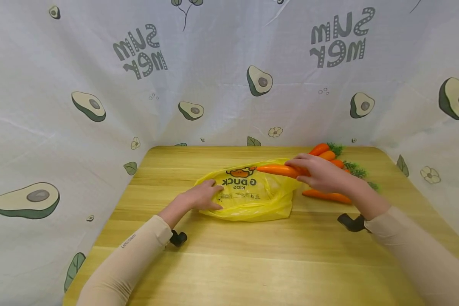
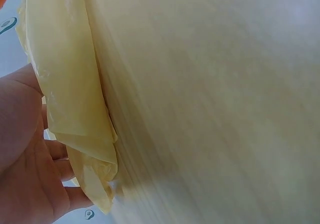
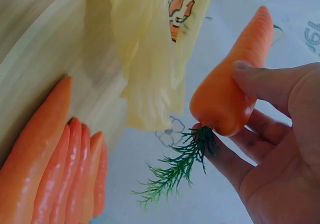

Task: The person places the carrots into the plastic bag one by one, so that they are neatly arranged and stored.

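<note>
My right hand (image 1: 319,172) grips an orange carrot (image 1: 277,170) near its thick end, the tip pointing left over a yellow plastic bag (image 1: 279,199). Thumb on one side and fingers on the other hold this carrot (image 3: 232,76) in the right wrist view, its green leafy top (image 3: 175,171) hanging down. The bag lies on the table with a duck print on it. At its left end my left hand (image 1: 202,195) rests, thumb and fingers spread against the plastic. Bag film (image 2: 70,84) partly hides those fingers in the left wrist view.
Several more carrots (image 1: 330,196) with green tops lie right of the bag, close under my right forearm. The wooden table (image 1: 229,259) reaches back to a white curtain (image 1: 221,51) printed with avocados. Black mounts (image 1: 351,222) sit at both wrists.
</note>
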`<state>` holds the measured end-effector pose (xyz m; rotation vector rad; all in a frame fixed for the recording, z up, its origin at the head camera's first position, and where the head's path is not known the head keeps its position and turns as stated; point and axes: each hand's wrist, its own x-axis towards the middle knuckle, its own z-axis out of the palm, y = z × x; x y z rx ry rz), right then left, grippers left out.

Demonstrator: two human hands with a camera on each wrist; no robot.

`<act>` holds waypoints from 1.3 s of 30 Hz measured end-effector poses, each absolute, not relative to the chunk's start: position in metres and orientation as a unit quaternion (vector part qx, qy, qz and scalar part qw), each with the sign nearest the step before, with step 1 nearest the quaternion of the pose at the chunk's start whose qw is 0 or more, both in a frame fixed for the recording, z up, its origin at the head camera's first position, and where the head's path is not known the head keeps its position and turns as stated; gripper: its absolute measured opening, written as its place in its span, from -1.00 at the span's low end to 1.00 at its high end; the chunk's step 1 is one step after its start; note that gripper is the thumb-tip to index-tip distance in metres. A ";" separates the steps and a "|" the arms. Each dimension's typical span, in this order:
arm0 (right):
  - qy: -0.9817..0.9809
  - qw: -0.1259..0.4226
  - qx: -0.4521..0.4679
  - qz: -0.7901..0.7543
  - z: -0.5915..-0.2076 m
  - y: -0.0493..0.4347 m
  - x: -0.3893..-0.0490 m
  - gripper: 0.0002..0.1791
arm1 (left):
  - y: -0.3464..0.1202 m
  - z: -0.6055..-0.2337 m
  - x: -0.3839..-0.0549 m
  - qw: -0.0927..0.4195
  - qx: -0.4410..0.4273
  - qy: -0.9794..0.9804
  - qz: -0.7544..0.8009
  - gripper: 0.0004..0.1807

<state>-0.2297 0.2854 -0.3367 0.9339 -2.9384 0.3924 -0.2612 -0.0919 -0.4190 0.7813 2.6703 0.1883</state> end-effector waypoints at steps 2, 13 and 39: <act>-0.946 0.013 0.298 0.127 -0.337 0.280 -0.234 -0.49 | -0.091 -0.418 -0.261 0.177 0.275 0.943 0.068 -0.18; -0.947 0.001 0.296 0.129 -0.346 0.246 -0.255 -0.46 | -0.092 -0.417 -0.264 0.180 0.273 0.943 0.062 -0.17; -0.945 -0.077 0.308 0.073 -0.371 0.188 -0.291 -0.53 | -0.087 -0.416 -0.261 0.181 0.271 0.945 0.022 -0.16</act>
